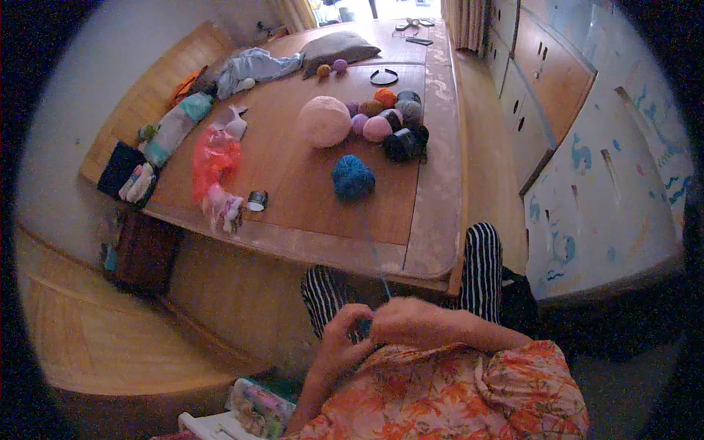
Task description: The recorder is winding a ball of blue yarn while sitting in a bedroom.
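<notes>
I hold my two hands close together over my lap. My left hand [345, 336] is closed round a small dark-blue bundle of yarn [362, 328], mostly hidden by the fingers. Against it, my right hand [403, 320] is closed, its fingertips out of sight. A thin blue strand of yarn [376, 253] runs from the right hand across the bed's near edge to a blue yarn ball [353, 177]. Whether a hook or needle is in either hand cannot be seen.
On the brown mat of the bed [293, 213] sit a big pale-pink yarn ball [325, 122], several smaller balls, a black headband [383, 77] and a red plastic bag [216, 161]. Folded clothes [257, 70] and a grey pillow [339, 50] lie farther off. Cabinets [546, 88] line the right.
</notes>
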Motion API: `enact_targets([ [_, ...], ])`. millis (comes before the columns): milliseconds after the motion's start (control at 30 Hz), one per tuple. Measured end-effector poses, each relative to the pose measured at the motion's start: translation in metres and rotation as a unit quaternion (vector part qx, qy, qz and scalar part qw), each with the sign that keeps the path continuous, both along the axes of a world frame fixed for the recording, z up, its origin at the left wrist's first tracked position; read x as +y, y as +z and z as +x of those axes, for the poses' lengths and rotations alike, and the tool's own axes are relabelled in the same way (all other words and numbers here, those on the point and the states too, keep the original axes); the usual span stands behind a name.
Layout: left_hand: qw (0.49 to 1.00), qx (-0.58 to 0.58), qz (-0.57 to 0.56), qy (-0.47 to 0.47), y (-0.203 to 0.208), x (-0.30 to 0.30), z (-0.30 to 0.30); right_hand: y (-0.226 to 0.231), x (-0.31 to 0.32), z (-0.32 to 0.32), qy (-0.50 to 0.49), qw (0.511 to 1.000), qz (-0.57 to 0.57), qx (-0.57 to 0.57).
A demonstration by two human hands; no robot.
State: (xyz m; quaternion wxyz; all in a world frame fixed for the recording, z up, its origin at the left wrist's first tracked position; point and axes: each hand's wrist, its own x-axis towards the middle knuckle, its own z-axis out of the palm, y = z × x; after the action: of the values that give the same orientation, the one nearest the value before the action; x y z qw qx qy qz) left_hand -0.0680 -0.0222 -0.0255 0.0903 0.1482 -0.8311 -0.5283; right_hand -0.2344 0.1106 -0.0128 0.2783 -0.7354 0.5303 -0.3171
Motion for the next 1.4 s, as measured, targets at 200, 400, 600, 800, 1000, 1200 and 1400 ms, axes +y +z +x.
enact_targets([
  [200,0.93,0.163,0.33,0.004,-0.02,0.001,0.004,-0.039,-0.011,-0.009,-0.159,0.985,-0.068,0.014],
  [400,0.95,0.131,0.212,0.188,-0.017,-0.01,-0.006,-0.025,0.003,0.013,0.028,1.0,0.004,0.013],
  [600,0.995,0.049,0.071,-0.04,-0.007,0.005,0.0,-0.016,-0.012,-0.014,-0.16,0.976,-0.147,-0.028],
  [800,0.904,0.134,0.372,0.163,-0.007,0.003,0.005,-0.05,-0.002,0.007,-0.09,0.992,-0.056,0.063],
  [1000,0.99,0.088,0.067,0.089,-0.033,-0.011,0.006,-0.01,0.001,0.01,0.066,0.997,-0.032,-0.012],
  [1200,0.971,0.117,0.206,-0.043,-0.011,0.007,0.003,-0.028,-0.012,-0.015,-0.225,0.968,-0.104,-0.029],
  [1400,0.929,0.203,0.281,0.126,-0.006,-0.007,0.0,-0.038,-0.002,0.009,-0.022,0.998,-0.03,0.044],
])
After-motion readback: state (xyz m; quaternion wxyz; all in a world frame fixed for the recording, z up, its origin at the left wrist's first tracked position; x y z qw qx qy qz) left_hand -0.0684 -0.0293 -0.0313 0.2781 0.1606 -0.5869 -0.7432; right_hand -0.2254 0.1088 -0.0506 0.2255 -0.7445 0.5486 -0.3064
